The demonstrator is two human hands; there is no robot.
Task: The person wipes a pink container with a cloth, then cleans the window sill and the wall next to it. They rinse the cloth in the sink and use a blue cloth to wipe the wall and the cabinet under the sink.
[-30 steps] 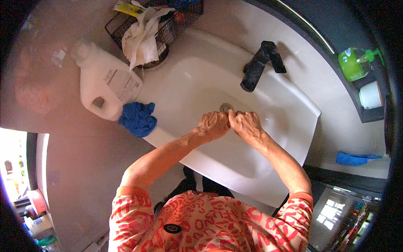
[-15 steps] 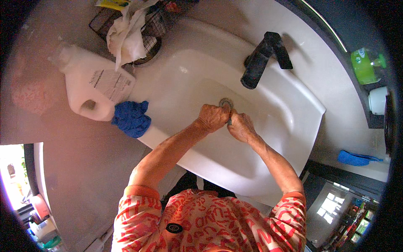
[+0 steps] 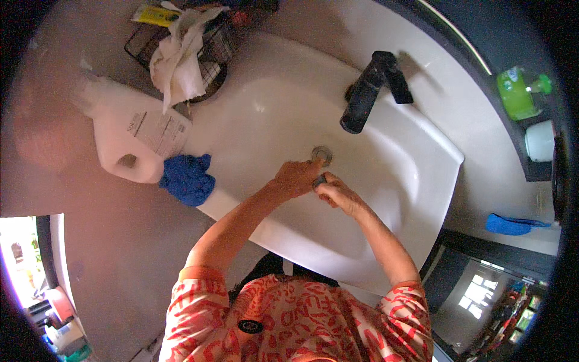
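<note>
a small dark grey object [image 3: 320,180] is located over the basin of the white sink [image 3: 368,259], on the near side of the round metal drain [image 3: 321,155] and apart from it. most of the object is covered by fingers; its full shape cannot be determined. the right hand [image 3: 339,194] has its grip closed on this object, thumb and fingers curled around it, with one end exposed toward the left hand [image 3: 298,177]. the left hand is just beside the object, back of the hand uppermost, a finger extended toward the near edge of the drain. how far the left grip is open, and whether it has hold of anything, cannot be told from this angle.

beyond the drain, a black faucet [image 3: 365,93] stands at the back of the sink, its spout pointing toward the basin. at the left rim, a crumpled blue cloth [image 3: 188,180] lies touching a translucent white jug [image 3: 142,136] with a handle and a printed label. behind the jug is a dark wire basket [image 3: 224,43], with a whitish cloth [image 3: 178,66] draped over its side and a yellow packet [image 3: 155,16] at its top. to the right, a dark shelf [image 3: 537,174] carries a green pump bottle [image 3: 517,95] and a white cup [image 3: 540,142]. a blue item [image 3: 509,224] is noted below the shelf.
</note>
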